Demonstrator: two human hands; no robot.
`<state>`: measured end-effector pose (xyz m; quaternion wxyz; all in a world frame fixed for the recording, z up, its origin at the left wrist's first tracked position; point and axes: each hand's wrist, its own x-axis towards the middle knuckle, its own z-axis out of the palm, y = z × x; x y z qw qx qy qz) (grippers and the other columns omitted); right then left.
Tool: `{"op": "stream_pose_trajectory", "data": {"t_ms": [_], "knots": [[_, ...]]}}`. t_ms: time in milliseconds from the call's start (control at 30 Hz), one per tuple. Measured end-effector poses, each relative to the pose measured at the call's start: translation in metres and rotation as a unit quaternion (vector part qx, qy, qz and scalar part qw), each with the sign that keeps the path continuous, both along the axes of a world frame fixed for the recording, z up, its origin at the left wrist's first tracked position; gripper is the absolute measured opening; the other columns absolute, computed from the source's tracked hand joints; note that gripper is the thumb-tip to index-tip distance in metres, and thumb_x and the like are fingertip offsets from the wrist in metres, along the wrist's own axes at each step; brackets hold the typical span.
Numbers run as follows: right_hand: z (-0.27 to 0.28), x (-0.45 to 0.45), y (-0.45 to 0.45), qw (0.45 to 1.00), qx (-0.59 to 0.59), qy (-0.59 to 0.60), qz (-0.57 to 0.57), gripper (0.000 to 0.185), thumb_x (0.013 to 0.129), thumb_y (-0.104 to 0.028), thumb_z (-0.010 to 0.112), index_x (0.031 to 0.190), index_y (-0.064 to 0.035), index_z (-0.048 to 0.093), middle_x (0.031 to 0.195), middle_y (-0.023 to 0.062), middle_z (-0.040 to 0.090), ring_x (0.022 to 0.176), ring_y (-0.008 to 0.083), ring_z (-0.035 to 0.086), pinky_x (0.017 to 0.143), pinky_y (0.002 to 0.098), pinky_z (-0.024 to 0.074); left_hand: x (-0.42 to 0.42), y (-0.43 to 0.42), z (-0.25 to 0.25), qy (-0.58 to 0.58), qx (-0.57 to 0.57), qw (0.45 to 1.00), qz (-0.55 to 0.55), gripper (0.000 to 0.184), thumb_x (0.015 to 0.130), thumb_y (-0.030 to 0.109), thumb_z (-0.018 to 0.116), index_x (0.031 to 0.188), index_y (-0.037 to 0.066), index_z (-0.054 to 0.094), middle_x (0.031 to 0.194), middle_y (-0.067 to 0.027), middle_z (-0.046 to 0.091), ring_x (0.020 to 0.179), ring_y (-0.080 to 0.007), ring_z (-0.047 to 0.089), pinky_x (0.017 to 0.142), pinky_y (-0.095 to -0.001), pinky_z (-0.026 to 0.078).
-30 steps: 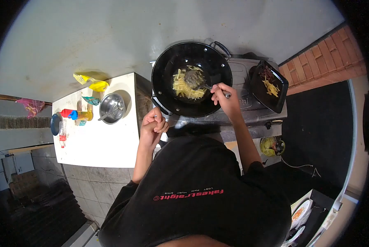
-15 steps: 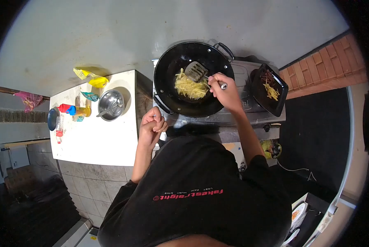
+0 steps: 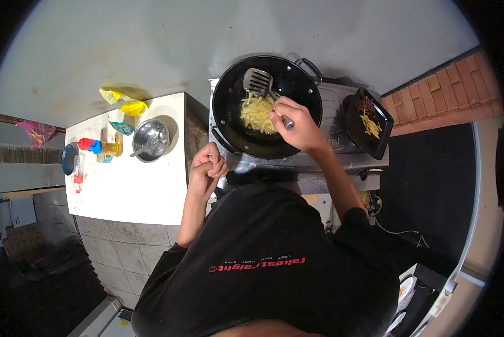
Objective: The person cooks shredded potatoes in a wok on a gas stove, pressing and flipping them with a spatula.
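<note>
A black wok with two loop handles sits on the stove. Pale yellow strips of food lie in its middle. My right hand is wrapped round the handle of a metal spatula, whose slotted blade is over the upper edge of the strips. My left hand is held closed near the wok's lower left handle, in front of the stove; whether anything is in its fingers is hidden.
On the white table at left are a metal bowl with a spoon, squeeze bottles, a dark blue lid and a yellow packet. Right of the wok, a black tray holds dark and yellow strips on the stove.
The spatula blade has gone from within the strips up to their far side and turned. My right hand has moved slightly left. My left hand has stayed closed in nearly the same place.
</note>
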<state>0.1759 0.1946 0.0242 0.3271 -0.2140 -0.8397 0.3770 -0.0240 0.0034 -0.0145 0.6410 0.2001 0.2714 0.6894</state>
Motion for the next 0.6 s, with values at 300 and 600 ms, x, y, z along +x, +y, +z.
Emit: {"op": "stream_pose_trajectory", "data": {"t_ms": [300, 600], "knots": [[-0.047, 0.032, -0.017, 0.945, -0.276, 0.095, -0.147, 0.022, 0.099, -0.009, 0.061, 0.081, 0.0030, 0.059, 0.084, 0.0062, 0.059, 0.067, 0.0113, 0.054, 0.061, 0.0278, 0.0432, 0.003, 0.002, 0.004, 0.007, -0.004, 1.000, 0.001, 0.020, 0.075, -0.009, 0.044, 0.085, 0.009, 0.043, 0.055, 0.0049, 0.033, 0.047, -0.0067, 0.027, 0.051, -0.0264, 0.023], [-0.048, 0.055, -0.029, 0.951, -0.179, 0.112, -0.227, 0.027, 0.099, -0.007, 0.060, 0.075, 0.0028, 0.052, 0.087, 0.0062, 0.058, 0.073, 0.0093, 0.054, 0.063, 0.0250, 0.0448, 0.007, 0.004, 0.003, 0.016, -0.015, 1.000, -0.018, 0.020, 0.076, -0.009, 0.044, 0.084, 0.009, 0.043, 0.055, 0.0049, 0.033, 0.047, -0.0071, 0.028, 0.052, -0.0266, 0.025]]}}
